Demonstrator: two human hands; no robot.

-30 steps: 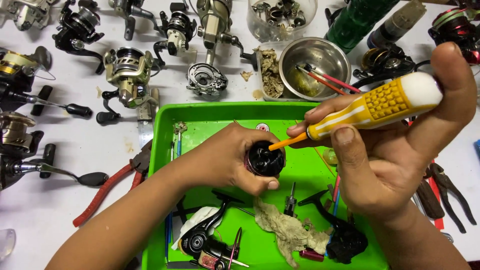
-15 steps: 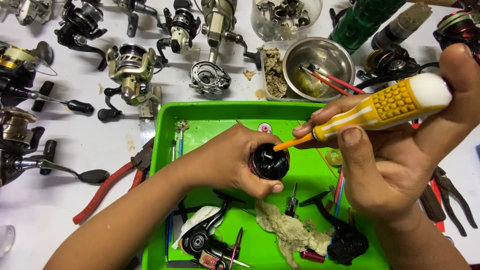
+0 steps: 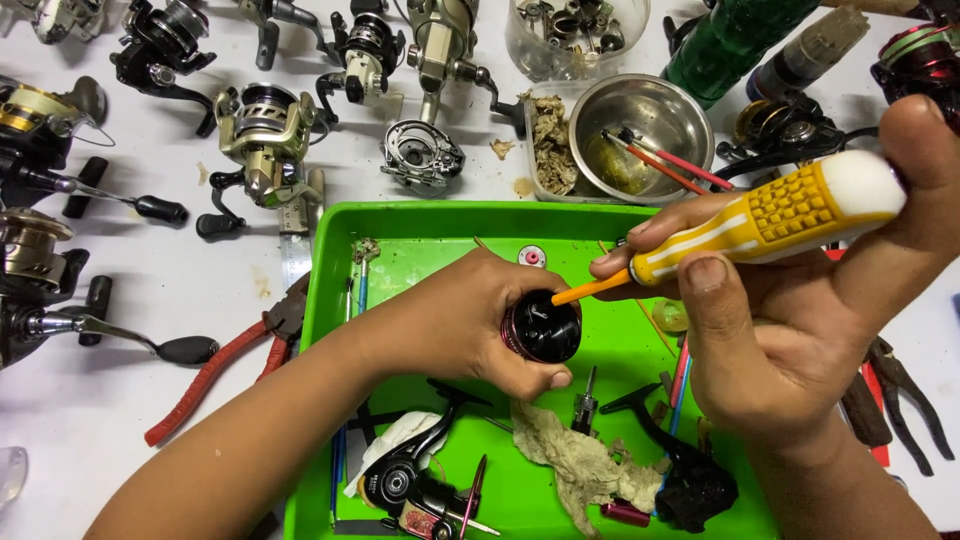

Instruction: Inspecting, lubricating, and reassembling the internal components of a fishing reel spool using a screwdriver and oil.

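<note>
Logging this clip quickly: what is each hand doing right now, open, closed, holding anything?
Left hand: closed around a round black spool over the green tray.
Right hand: closed on a yellow screwdriver, tip at the spool.

Two bare hands (image 3: 470, 320), forearms uncovered, no rings or sleeves apparently in view.

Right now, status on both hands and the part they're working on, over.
Left hand grips black reel spool over green tray. Right hand holds yellow screwdriver, tip in spool. Rag and reel parts lie below, clear of work.
</note>
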